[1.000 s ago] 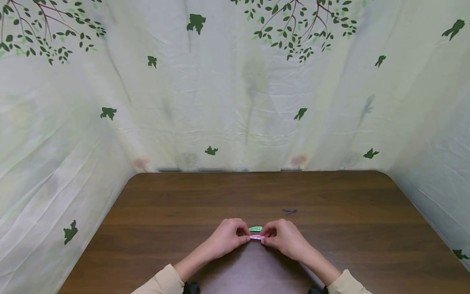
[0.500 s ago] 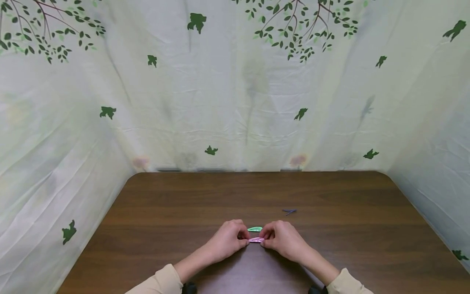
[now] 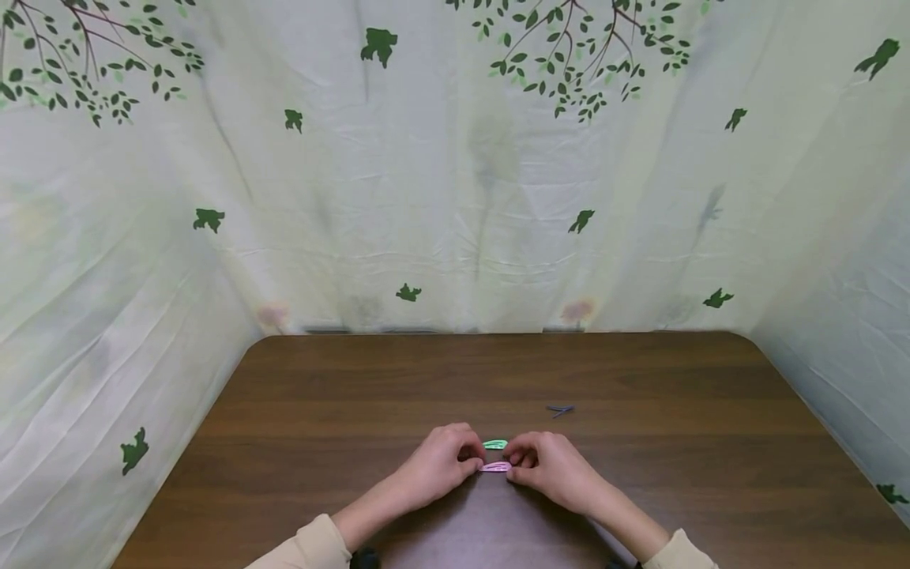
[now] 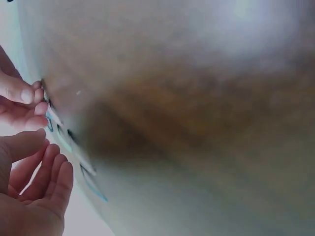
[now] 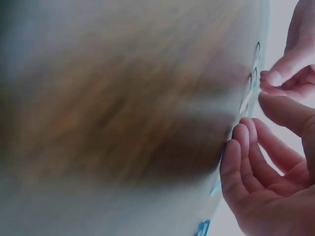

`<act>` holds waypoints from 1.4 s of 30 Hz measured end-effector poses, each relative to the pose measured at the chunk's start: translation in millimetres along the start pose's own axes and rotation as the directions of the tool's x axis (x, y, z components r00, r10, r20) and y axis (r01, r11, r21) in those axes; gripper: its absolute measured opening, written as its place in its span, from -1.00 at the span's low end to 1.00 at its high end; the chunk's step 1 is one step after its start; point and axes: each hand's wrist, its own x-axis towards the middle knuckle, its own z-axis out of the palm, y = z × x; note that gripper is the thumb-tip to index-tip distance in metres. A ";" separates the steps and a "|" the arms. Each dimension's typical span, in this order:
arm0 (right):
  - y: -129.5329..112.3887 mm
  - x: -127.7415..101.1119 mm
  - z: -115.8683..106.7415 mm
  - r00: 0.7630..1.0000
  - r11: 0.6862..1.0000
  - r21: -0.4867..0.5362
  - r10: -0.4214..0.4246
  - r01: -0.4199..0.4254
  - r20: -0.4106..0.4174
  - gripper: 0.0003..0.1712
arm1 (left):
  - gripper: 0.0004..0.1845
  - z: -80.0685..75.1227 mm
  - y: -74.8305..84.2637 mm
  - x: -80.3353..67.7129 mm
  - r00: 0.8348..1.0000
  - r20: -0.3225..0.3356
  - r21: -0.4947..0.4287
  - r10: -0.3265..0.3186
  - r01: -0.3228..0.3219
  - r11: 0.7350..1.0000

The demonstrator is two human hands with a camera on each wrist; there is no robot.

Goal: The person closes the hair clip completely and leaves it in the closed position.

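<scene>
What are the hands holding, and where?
Both hands, left hand and right hand, pinch the pink hair clip, one at each end.

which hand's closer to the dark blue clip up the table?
Right. The right hand sits just below and left of the dark blue clip; the left hand is farther left, beyond the pink clip.

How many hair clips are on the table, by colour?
Pink hair clip: 1, between the fingertips of the left hand and right hand
Green hair clip: 1
Dark blue hair clip: 1
Total: 3
</scene>
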 end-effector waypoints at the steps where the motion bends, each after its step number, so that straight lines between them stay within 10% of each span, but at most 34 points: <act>1: -0.4 -1.9 -0.9 1.000 1.000 0.011 0.000 0.000 -0.004 -0.81 | -0.91 -1.1 0.9 1.2 1.000 -0.009 -0.008 0.008 -0.008 1.000; 18: 3.2 -25.5 -47.7 0.997 0.999 -0.049 -0.018 0.015 -0.074 -0.72 | -0.91 -9.5 3.0 47.8 0.997 -0.004 -0.124 -0.071 0.070 0.990; 42: 67.4 -20.0 -88.4 0.983 0.967 -0.253 -0.060 0.015 -0.171 -0.72 | -0.87 14.9 -5.0 94.5 0.986 0.129 -0.045 -0.104 0.111 0.993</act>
